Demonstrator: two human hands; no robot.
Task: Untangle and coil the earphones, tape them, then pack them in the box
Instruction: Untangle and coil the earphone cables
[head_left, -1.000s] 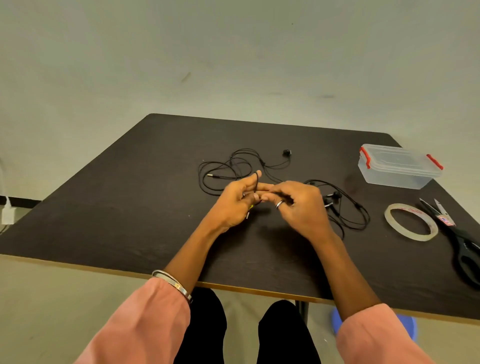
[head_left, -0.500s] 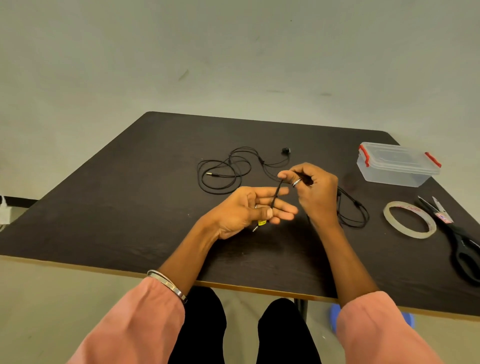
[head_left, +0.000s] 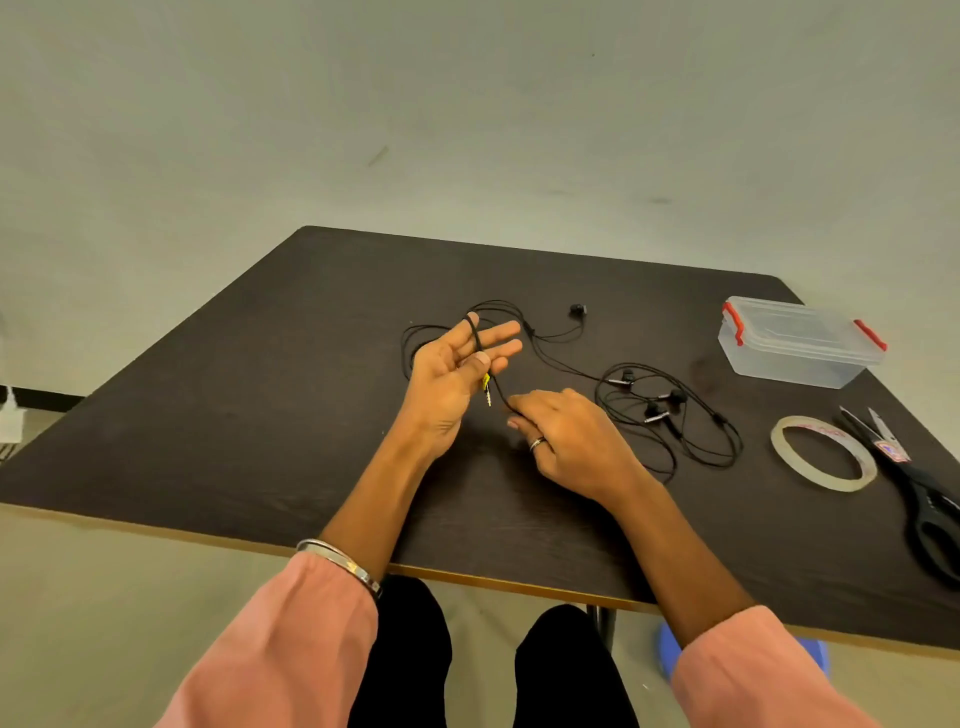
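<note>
Black earphones lie on the dark table (head_left: 260, 426). My left hand (head_left: 457, 374) is raised palm up, fingers spread; an earphone cable (head_left: 475, 338) loops over its fingers, and the thumb pins it near the yellow-marked plug (head_left: 487, 387) that hangs below. My right hand (head_left: 566, 436) is lower, just right of the plug, pinching the same cable with its fingertips. A tangle of earphones (head_left: 670, 415) lies to the right of my right hand. Another tangled cable (head_left: 550, 338) lies behind my left hand, partly hidden.
A clear plastic box (head_left: 795, 343) with red clips and its lid on stands at the back right. A roll of clear tape (head_left: 823, 453) and black scissors (head_left: 924, 493) lie near the right edge. My knees are under the table's front edge.
My right hand has moved down and toward me, drawing the cable round my left fingers. My left hand has lifted and turned its fingers upward. The camera view has shifted slightly.
</note>
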